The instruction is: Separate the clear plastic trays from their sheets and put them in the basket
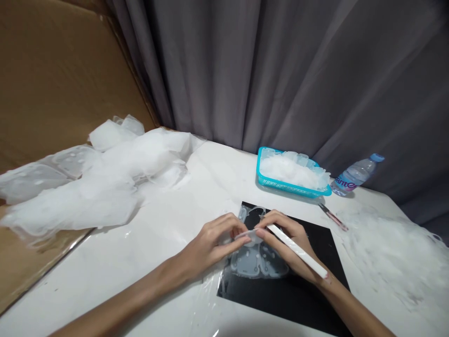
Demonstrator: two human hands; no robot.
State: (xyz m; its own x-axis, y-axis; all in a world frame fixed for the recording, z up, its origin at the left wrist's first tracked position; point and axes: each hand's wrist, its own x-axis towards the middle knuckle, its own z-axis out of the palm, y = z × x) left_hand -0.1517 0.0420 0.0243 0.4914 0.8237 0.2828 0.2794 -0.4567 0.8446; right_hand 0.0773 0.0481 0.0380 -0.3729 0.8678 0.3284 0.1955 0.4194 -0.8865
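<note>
My left hand (224, 236) pinches a small translucent white plastic piece (250, 235) between thumb and fingers. My right hand (286, 234) meets the piece from the other side with its thumb and fingertip, while a white-handled craft knife (298, 252) lies in the same hand. The knife's thin pointed tip shows just past the fingers; its handle slants back over the wrist. Beneath both hands, a clear sheet of molded shapes with small dots (245, 264) rests on a black mat (315, 290).
Behind the mat stands a blue basket (294, 188) filled with white translucent pieces, beside a tilted-looking water bottle (356, 175). A slim pink-handled tool (333, 217) lies near a heap of clear scraps (396, 252). Piled translucent sheets (105, 182) occupy the left, against cardboard (63, 70).
</note>
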